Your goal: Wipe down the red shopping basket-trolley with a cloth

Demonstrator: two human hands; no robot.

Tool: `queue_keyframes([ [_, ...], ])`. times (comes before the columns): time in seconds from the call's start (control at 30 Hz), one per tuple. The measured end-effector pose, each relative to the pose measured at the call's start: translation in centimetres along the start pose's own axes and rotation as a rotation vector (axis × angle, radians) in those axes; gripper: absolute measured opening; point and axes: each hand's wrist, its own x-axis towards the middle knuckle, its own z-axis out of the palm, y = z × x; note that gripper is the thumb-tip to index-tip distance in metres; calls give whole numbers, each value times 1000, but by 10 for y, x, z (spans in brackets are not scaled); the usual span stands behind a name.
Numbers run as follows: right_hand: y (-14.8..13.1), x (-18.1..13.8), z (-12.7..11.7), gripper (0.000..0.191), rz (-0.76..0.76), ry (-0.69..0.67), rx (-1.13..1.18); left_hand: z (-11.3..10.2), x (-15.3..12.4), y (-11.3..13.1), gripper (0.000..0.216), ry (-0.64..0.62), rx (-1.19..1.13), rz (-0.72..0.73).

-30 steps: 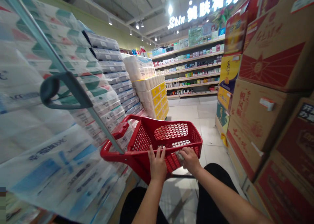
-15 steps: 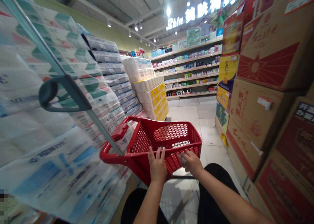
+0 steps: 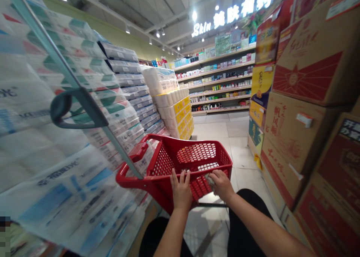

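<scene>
A red plastic shopping basket cart (image 3: 157, 187) with perforated walls and a long grey pull handle (image 3: 92, 110) stands in front of me. On its near side, my left hand (image 3: 180, 191) rests with fingers stretched over the rim. My right hand (image 3: 222, 185) is closed on a crumpled, greyish cloth (image 3: 209, 180), held against the slotted near wall toward the right end. Part of the cloth is hidden under my fingers. Through the openings, the basket's inside shows no goods.
Stacked packs of tissue paper (image 3: 59, 144) rise close on the left, with more toilet-roll packs (image 3: 181, 116) beyond. Cardboard boxes (image 3: 292, 129) are piled on the right. Shelves of small products (image 3: 222, 77) line the far end of the tiled aisle (image 3: 216, 131).
My right hand has shifted very slightly with the cloth along the near wall. My left hand stays on the rim. The whole view has moved a little.
</scene>
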Motion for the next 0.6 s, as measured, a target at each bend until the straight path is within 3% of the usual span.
queue_keyframes([
  [0.17, 5, -8, 7, 54, 72, -177, -60, 0, 0, 0, 52, -3, -7, 0],
  [0.3, 8, -16, 12, 38, 102, -200, -96, 2, 0, -2, 53, 3, -13, 9],
  [0.4, 8, -11, 2, 26, 70, -106, -79, 2, 0, -2, 53, 3, -8, 5],
  [0.6, 9, 16, -25, 25, -30, 138, 12, -1, 1, 1, 52, -1, 5, 1],
])
